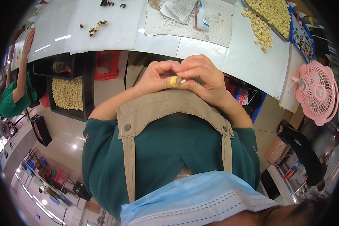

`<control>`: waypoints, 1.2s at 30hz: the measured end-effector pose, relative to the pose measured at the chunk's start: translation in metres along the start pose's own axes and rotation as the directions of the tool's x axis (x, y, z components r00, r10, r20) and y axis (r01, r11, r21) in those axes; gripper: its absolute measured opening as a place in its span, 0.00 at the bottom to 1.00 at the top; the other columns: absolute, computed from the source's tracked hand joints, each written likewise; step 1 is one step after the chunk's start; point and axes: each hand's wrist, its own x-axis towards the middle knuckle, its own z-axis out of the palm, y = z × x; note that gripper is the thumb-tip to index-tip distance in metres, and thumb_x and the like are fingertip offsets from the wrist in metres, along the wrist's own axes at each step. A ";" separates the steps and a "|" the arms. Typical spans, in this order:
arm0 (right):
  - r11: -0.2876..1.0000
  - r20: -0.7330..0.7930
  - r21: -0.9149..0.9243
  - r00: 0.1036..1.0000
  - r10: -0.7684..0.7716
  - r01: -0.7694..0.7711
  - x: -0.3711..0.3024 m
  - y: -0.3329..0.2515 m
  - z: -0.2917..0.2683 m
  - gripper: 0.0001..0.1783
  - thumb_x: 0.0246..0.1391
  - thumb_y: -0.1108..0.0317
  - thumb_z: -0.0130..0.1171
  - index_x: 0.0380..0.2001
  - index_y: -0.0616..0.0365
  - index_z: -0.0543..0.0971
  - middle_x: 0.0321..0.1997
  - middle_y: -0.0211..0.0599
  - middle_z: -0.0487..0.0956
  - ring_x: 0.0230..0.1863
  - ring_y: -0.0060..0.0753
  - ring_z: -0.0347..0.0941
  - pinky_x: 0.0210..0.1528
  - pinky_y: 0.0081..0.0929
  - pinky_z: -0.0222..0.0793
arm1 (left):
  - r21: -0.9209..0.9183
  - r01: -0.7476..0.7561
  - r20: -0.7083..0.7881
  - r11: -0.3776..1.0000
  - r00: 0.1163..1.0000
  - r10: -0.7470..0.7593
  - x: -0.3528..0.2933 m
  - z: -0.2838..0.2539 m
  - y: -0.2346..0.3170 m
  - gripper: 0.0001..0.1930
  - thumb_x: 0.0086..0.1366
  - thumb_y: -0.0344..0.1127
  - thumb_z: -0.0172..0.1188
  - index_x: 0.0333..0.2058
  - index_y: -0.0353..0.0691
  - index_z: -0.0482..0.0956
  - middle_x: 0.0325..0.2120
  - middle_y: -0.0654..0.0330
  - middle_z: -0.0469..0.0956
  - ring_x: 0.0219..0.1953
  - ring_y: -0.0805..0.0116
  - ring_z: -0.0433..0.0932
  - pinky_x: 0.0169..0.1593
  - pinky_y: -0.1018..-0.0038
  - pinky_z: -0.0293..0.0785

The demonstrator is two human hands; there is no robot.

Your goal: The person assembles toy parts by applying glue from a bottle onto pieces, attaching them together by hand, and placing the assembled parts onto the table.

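Observation:
My left hand (157, 76) and my right hand (207, 80) meet in front of my apron, close to the table's near edge. Both have their fingers closed in a pinch. A yellow band (173, 81) wraps the left thumb. Between the thumbs and fingertips a tiny cream-coloured piece (183, 80) shows; fingers hide most of it. On the table beyond, a white glue bottle (203, 19) lies on a stained board (218, 35). Several small dark-and-cream pieces (92, 30) rest on a white sheet (116, 37) to the left.
Cream pieces fill a tray (286, 37) at the far right and spill beside it. A blue tray (312, 52) holds small dark parts. A pink fan (317, 92) stands right. Below the table are a black crate (87, 101) and red stool (106, 66). Another person's arm (22, 71) reaches in left.

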 end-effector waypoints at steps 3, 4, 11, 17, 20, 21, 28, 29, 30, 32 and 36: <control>0.999 -0.122 0.006 0.992 0.035 -0.034 -0.002 -0.002 0.008 0.18 0.34 0.79 0.66 0.34 0.59 0.75 0.36 0.37 0.76 0.34 0.32 0.73 0.34 0.23 0.71 | -0.382 0.042 -0.022 0.923 0.998 -0.054 0.001 -0.001 -0.009 0.14 0.61 0.38 0.55 0.41 0.36 0.73 0.39 0.59 0.74 0.44 0.72 0.72 0.49 0.74 0.68; 0.997 -0.205 0.047 0.976 0.072 -0.064 -0.003 -0.003 0.010 0.20 0.35 0.81 0.65 0.36 0.60 0.74 0.36 0.39 0.76 0.32 0.29 0.73 0.32 0.21 0.71 | -0.382 0.040 -0.022 0.923 0.998 -0.052 0.002 -0.001 -0.010 0.14 0.61 0.38 0.55 0.41 0.36 0.73 0.39 0.59 0.74 0.44 0.72 0.72 0.49 0.74 0.68; 1.000 -0.216 -0.009 0.976 -0.030 0.028 -0.005 0.004 0.012 0.23 0.35 0.85 0.60 0.40 0.63 0.72 0.35 0.40 0.76 0.29 0.26 0.74 0.31 0.19 0.73 | -0.574 0.109 0.023 0.812 0.993 -0.117 0.000 -0.002 -0.017 0.15 0.63 0.39 0.52 0.43 0.35 0.71 0.43 0.58 0.71 0.49 0.69 0.68 0.56 0.70 0.61; 0.983 -0.137 -0.155 0.984 -0.117 0.096 -0.005 0.005 0.008 0.25 0.35 0.85 0.63 0.41 0.64 0.69 0.36 0.43 0.76 0.31 0.28 0.75 0.31 0.19 0.73 | -0.607 0.136 0.044 0.783 0.989 -0.138 0.001 -0.001 -0.015 0.15 0.64 0.39 0.51 0.43 0.35 0.71 0.43 0.59 0.71 0.48 0.70 0.68 0.55 0.71 0.61; 0.985 -0.152 -0.148 0.983 -0.108 0.085 -0.004 0.005 0.009 0.24 0.35 0.84 0.63 0.40 0.63 0.69 0.35 0.43 0.77 0.31 0.28 0.75 0.30 0.19 0.73 | -0.619 0.140 0.064 0.773 0.990 -0.128 0.001 -0.002 -0.014 0.15 0.64 0.40 0.51 0.44 0.35 0.71 0.43 0.59 0.71 0.48 0.71 0.68 0.54 0.71 0.62; 0.985 -0.153 -0.157 0.984 -0.096 0.071 -0.004 0.004 0.009 0.24 0.34 0.84 0.63 0.39 0.63 0.70 0.35 0.42 0.77 0.30 0.28 0.75 0.30 0.18 0.73 | -0.629 0.141 0.073 0.764 0.990 -0.122 0.001 -0.002 -0.014 0.15 0.64 0.40 0.51 0.44 0.35 0.71 0.43 0.59 0.72 0.47 0.71 0.68 0.54 0.71 0.62; 0.980 -0.224 -0.198 0.972 -0.070 0.025 -0.006 0.007 0.018 0.22 0.33 0.82 0.63 0.37 0.62 0.73 0.32 0.38 0.76 0.27 0.29 0.75 0.29 0.20 0.73 | -0.644 0.136 0.075 0.753 0.991 -0.114 0.002 -0.004 -0.009 0.16 0.63 0.40 0.52 0.44 0.34 0.70 0.42 0.60 0.72 0.46 0.71 0.69 0.53 0.71 0.63; 0.981 -0.223 -0.192 0.972 -0.078 0.035 -0.006 0.008 0.019 0.22 0.33 0.82 0.63 0.37 0.62 0.73 0.32 0.38 0.76 0.27 0.29 0.75 0.29 0.20 0.73 | -0.496 0.110 0.002 0.861 0.992 -0.126 0.001 -0.005 0.000 0.13 0.62 0.38 0.53 0.41 0.35 0.71 0.41 0.59 0.72 0.45 0.71 0.69 0.53 0.72 0.62; 0.988 -0.241 -0.153 0.968 -0.072 0.035 -0.006 0.009 0.019 0.25 0.33 0.80 0.65 0.40 0.62 0.71 0.33 0.39 0.76 0.29 0.33 0.75 0.31 0.22 0.73 | -0.331 0.091 -0.076 0.939 0.990 -0.123 0.001 -0.005 0.009 0.11 0.61 0.36 0.54 0.38 0.35 0.72 0.39 0.59 0.72 0.45 0.70 0.69 0.52 0.72 0.62; 0.991 -0.227 -0.119 0.970 -0.082 0.056 -0.007 0.014 0.013 0.34 0.32 0.74 0.70 0.46 0.62 0.66 0.38 0.43 0.75 0.39 0.43 0.73 0.42 0.30 0.70 | 0.211 -0.109 -0.203 0.971 0.967 0.153 0.001 -0.019 0.017 0.05 0.57 0.31 0.57 0.29 0.35 0.74 0.36 0.59 0.72 0.42 0.70 0.69 0.48 0.74 0.63; 0.961 -0.233 -0.276 0.971 -0.050 -0.017 -0.002 0.009 0.001 0.31 0.32 0.74 0.70 0.44 0.62 0.69 0.43 0.44 0.72 0.45 0.42 0.70 0.46 0.30 0.67 | 0.991 0.083 0.024 -0.102 0.646 0.763 0.003 -0.077 0.063 0.10 0.42 0.28 0.64 0.27 0.40 0.75 0.34 0.58 0.73 0.39 0.61 0.72 0.44 0.70 0.65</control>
